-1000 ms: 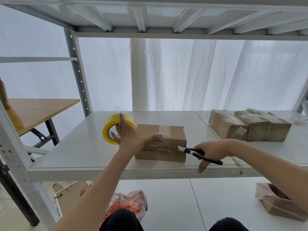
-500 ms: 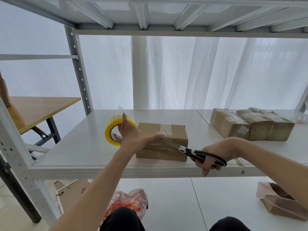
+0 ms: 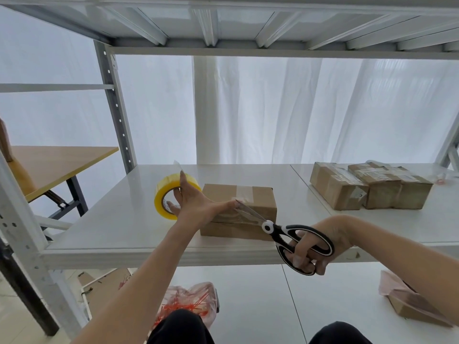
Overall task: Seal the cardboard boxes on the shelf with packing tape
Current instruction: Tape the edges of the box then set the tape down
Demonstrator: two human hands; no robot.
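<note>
A cardboard box (image 3: 258,197) with clear tape over its top lies on the white shelf (image 3: 119,227). My left hand (image 3: 196,204) holds the yellow tape roll (image 3: 165,194) upright just left of the box, fingers through its core, thumb stretched onto the box's top near the stretched tape. My right hand (image 3: 320,244) grips black-and-white scissors (image 3: 285,234) at the shelf's front edge. Their blades are slightly parted and point up-left, tips at the tape by my left thumb.
Taped cardboard boxes (image 3: 367,187) sit together at the shelf's right. A lower shelf (image 3: 248,294) holds a bag of red strips (image 3: 188,301) and an open box (image 3: 417,306). A wooden table (image 3: 54,165) stands left, beyond the rack post (image 3: 114,108).
My right hand drew back toward the shelf's front edge and tilted the scissors, handles lower, blade tips still at the tape. The left hand and roll stayed in place.
</note>
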